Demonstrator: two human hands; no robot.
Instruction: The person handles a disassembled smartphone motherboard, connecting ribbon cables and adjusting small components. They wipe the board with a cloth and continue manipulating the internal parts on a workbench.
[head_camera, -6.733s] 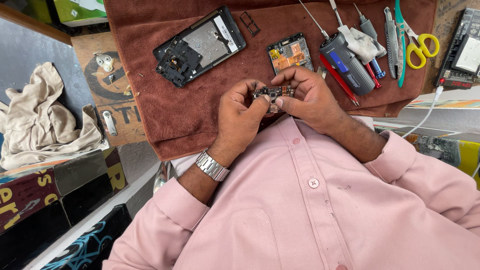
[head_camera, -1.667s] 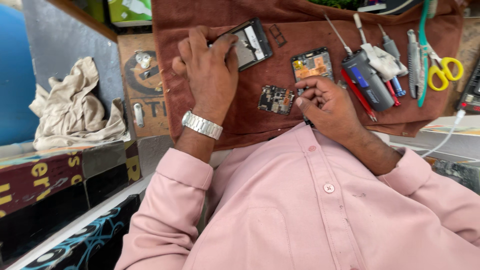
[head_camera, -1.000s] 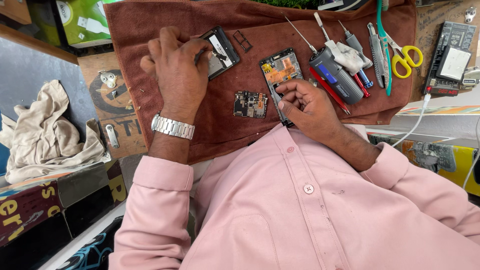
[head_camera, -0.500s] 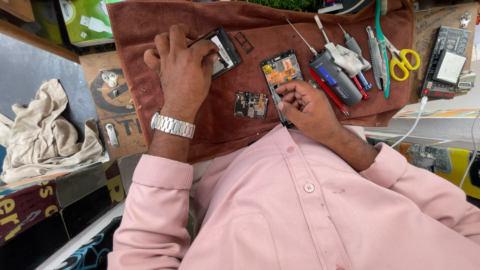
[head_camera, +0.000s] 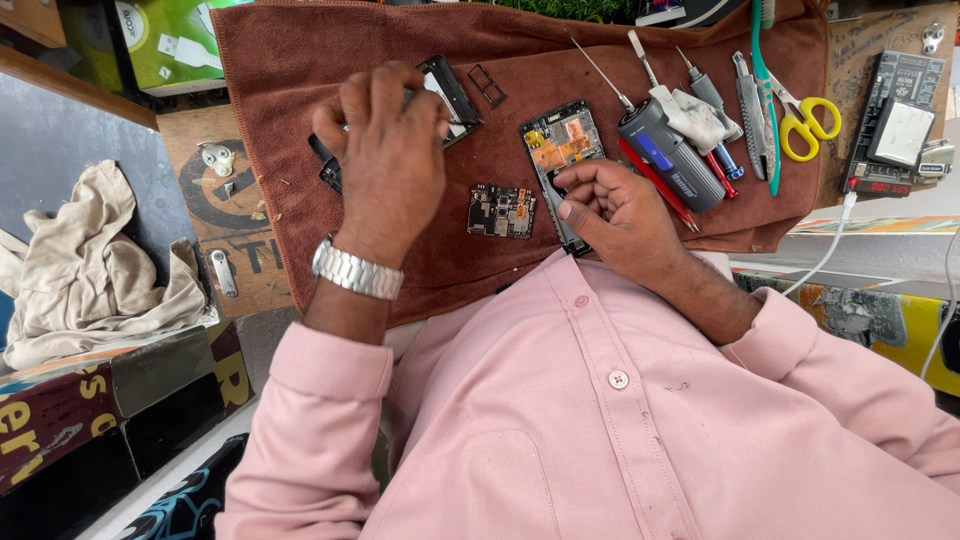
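At the far left a crumpled beige cloth (head_camera: 95, 265) lies heaped on the tabletop, just beside a brown towel (head_camera: 300, 120) spread out as a work mat. On that towel the left hand (head_camera: 390, 160), with a metal wristwatch (head_camera: 357, 270) on its wrist, is curled down over a dark phone frame (head_camera: 452, 88), the fingers closed on it so that only its upper right corner shows past the knuckles. A little to the right of the frame lies a small rectangular tray part (head_camera: 487, 85), flat on the towel. Between the two hands sits a loose circuit board (head_camera: 502, 210), apart from both. Next comes an opened phone body (head_camera: 560, 150) with orange and copper parts showing inside; the right hand (head_camera: 615, 205) rests half closed on its lower end, fingertips bent onto it, though I cannot tell if anything small is pinched between them. Just right of that lies a grey electric screwdriver (head_camera: 665, 150) beside a red-handled tool (head_camera: 655, 180), then tweezers (head_camera: 745, 100), a green-handled tool (head_camera: 765, 90) and yellow-handled scissors (head_camera: 805, 120). Off the towel's right edge stands a dark test board with a small display (head_camera: 890, 140).
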